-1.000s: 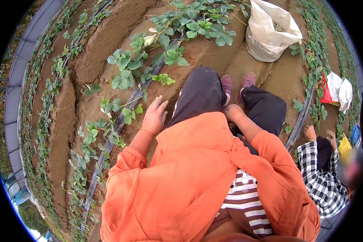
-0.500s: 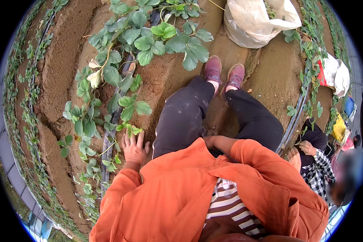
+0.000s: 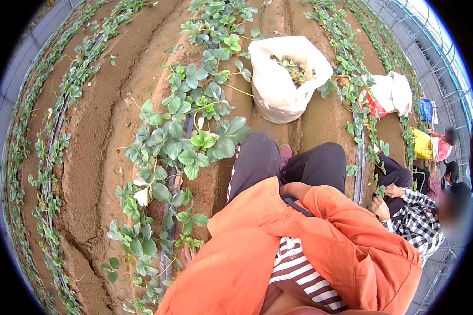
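Left hand (image 3: 186, 255) mostly hidden under orange sleeve (image 3: 220, 268), fingers probably spread on soil, grip unclear; strawberry plant (image 3: 186, 242) touching just ahead, row running away up-frame; right hand not visible, so left is nearer

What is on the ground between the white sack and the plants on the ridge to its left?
In the head view, only a stretch of bare brown soil lies between the white sack and the leafy plants; a thin runner stem crosses part of it.

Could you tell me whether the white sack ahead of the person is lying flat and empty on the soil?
No, the white sack stands open in the furrow with plant trimmings inside.
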Demonstrator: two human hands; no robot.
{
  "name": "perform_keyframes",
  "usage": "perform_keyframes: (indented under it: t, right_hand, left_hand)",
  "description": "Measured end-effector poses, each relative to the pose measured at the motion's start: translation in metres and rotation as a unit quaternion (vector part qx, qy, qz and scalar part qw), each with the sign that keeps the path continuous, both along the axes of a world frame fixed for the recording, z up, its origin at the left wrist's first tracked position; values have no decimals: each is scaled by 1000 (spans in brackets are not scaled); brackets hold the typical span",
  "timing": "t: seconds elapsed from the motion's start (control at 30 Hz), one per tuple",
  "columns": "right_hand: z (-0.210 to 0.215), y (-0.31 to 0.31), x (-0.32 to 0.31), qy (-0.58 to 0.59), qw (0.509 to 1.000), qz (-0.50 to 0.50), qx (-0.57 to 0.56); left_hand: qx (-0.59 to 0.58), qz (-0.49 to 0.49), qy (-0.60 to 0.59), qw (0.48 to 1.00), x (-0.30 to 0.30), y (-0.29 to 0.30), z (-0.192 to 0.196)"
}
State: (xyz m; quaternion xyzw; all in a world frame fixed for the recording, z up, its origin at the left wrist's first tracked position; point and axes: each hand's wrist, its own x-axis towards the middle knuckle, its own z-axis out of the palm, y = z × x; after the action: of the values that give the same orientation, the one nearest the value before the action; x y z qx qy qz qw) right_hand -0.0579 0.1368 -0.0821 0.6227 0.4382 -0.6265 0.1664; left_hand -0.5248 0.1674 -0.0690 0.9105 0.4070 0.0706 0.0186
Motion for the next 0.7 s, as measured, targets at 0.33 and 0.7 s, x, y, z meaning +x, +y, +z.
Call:
perform_keyframes:
  t: [0.33, 0.7]
  right_hand:
    - [-36, 5, -19, 23, 998, 49, 26]
    - [-59, -2, -2, 72, 996, 51, 11]
  left_hand:
    - [6, -33, 3, 999, -6, -1, 12]
    - [26, 23, 7, 999, -5, -7, -3]
